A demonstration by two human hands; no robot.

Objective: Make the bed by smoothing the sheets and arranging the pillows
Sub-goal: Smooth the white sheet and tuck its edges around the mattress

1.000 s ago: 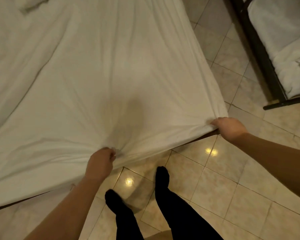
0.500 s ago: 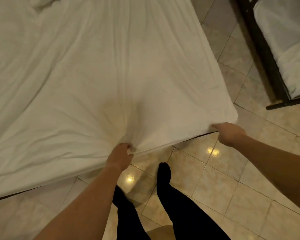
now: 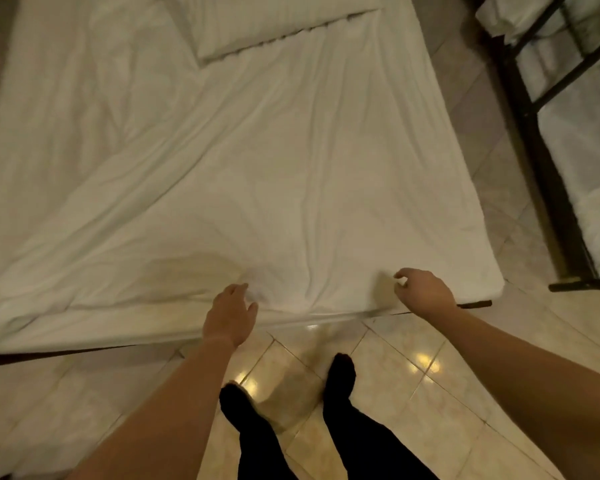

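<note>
Sheet-smoothing step; left hand [image 3: 230, 315] and right hand [image 3: 425, 292] released, fingers loose over sheet [image 3: 257, 174] foot edge; next: flatten diagonal creases centre-left, then pillow [image 3: 271, 26] top.

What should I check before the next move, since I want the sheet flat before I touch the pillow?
1. Sheet lies flat: not ok, long creases run diagonally across it and bunch near the foot edge.
2. Left hand has a grip: cannot tell, it rests at the foot edge on a small bunch of fabric.
3. Right hand has a grip: not ok, its fingers are curled loosely above the sheet and pinch nothing.
4. Right foot corner covered: ok, fabric reaches over it.
5. Pillow at the head end: ok, it lies on the bed.
6. Floor at the feet free: ok.
</note>
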